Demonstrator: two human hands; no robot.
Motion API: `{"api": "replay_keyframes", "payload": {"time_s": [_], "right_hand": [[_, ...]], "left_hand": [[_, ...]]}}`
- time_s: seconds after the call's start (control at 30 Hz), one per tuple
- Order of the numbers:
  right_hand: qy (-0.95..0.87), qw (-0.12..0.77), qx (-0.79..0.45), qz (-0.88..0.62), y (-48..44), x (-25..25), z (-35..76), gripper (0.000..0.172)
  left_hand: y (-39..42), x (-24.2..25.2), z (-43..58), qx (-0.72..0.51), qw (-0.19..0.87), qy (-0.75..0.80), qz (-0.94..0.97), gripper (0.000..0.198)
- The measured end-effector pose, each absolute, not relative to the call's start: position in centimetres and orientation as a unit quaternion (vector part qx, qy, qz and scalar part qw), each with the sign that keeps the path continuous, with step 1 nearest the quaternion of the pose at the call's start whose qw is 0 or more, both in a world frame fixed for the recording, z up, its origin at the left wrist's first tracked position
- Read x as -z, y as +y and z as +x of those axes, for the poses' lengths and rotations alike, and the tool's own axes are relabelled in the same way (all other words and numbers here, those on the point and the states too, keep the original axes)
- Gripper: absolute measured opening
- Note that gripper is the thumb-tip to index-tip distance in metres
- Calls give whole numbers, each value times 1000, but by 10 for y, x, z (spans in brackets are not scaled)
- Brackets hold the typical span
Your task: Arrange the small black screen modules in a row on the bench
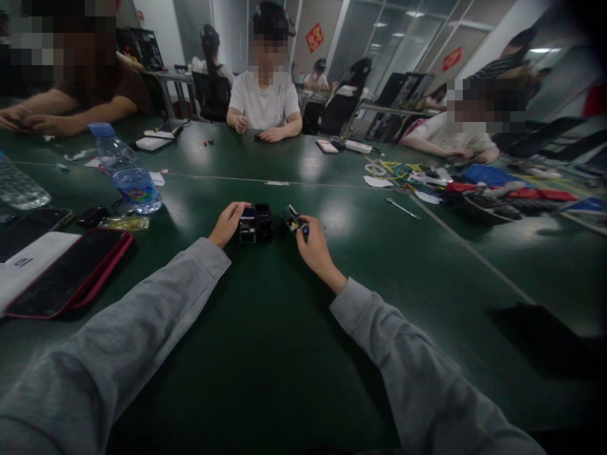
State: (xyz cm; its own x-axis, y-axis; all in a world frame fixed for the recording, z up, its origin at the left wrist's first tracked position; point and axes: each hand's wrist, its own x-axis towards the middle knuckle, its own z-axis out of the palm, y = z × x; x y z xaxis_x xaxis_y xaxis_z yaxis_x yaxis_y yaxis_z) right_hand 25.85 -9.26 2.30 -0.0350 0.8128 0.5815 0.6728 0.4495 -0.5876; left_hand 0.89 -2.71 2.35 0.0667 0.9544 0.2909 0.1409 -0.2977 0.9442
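My left hand (pixel 226 225) is closed at the left side of a small dark electronic module (pixel 247 227), which looks like a circuit board with a screen-like face. Directly right of that module, and touching it or nearly so, stands a black open-fronted case (pixel 263 221). My right hand (pixel 315 245) pinches another small circuit board (pixel 293 219) with yellow and blue parts. This board is tilted and held just right of the black case, apart from it. Fine details of both boards are too small to make out.
On the left are a water bottle (pixel 130 174), a phone in a red case (pixel 71 272) and a white box (pixel 35 265). To the right lie a wrench (pixel 403 208) and a heap of cables and tools (pixel 474 183). Several people sit around the green table (pixel 265 354).
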Motion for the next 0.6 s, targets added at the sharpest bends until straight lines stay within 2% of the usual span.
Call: {"api": "replay_keyframes", "payload": {"time_s": [0.27, 0.43, 0.6], "right_hand": [[-642, 503, -156, -557, -77, -8, 269, 33], [-665, 474, -95, -569, -81, -10, 270, 47], [-641, 480, -134, -584, -85, -15, 269, 38]], "left_hand": [[-29, -25, 9, -506, 416, 449, 608, 38], [-31, -27, 9, -503, 424, 450, 604, 39], [-32, -28, 10, -511, 424, 450, 598, 36]]}}
